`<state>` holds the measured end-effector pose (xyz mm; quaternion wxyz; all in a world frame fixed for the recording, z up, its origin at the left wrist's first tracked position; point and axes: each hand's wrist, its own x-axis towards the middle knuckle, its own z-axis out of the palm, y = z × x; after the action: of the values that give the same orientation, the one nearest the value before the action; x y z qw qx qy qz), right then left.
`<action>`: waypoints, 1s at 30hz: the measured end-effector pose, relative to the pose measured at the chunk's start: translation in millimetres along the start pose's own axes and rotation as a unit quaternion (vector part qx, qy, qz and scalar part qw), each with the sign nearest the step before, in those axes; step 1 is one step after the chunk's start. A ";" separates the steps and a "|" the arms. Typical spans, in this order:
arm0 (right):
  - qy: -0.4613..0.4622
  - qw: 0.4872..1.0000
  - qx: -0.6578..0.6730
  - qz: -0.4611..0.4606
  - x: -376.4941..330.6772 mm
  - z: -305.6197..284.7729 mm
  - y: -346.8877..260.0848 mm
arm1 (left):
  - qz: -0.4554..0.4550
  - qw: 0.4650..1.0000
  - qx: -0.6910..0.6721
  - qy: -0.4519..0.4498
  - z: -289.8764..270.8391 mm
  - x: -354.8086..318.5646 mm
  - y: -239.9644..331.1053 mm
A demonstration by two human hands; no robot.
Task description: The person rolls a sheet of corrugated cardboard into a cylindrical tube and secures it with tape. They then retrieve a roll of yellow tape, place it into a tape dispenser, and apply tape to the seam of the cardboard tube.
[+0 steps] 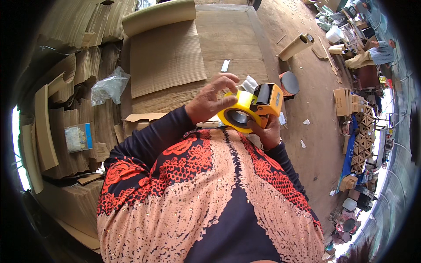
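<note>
A yellow tape dispenser (272,101) with a dark roller is in my right hand (269,132), whose fingers close round its lower part. A large roll of yellow packing tape (240,112) sits on it, tilted toward me, its dark core showing. My left hand (212,97) is at the roll's upper left, thumb along the tape and fingers bent but apart from the thumb. Whether its fingertips touch the tape cannot be made out. A crumpled whitish piece (250,84) shows just above the roll, partly hidden behind it.
Before me is a wooden table (234,33) with a corrugated cardboard sheet (169,59) on it. Stacked cardboard (87,131) and a clear plastic bag (110,85) lie left. A round-topped container (289,83) and a brown roll (296,47) stand right. Another person (379,55) is farther off.
</note>
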<state>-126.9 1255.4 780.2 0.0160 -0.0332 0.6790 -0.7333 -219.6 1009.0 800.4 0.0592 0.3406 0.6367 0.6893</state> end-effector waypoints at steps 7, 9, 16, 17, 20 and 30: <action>0.016 0.934 -0.315 -0.165 4.7 12.0 -19.3 | 0.137 0.938 0.314 0.058 -0.7 17.7 66.2; -0.008 0.931 -0.322 -0.171 5.1 13.4 -14.2 | 0.181 0.910 0.372 0.019 -0.7 22.8 80.5; -0.065 0.985 -0.152 -0.043 4.6 23.4 -7.5 | 0.251 0.879 0.397 -0.081 -1.1 26.0 89.7; -0.084 0.989 -0.123 -0.026 5.8 26.2 -8.9 | 0.276 0.871 0.396 -0.098 -3.4 26.6 88.6; -0.109 0.993 -0.030 0.033 3.3 22.5 8.4 | 0.266 0.869 0.399 -0.125 -3.8 24.4 85.7; -0.063 0.973 -0.185 -0.122 9.0 28.1 -4.1 | 0.170 0.907 0.384 -0.038 -6.0 21.3 96.5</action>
<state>-133.9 1227.1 786.7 -0.0375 -0.1644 0.7915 -0.5874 -205.1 997.4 897.6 -0.1701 0.4664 0.7815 0.3779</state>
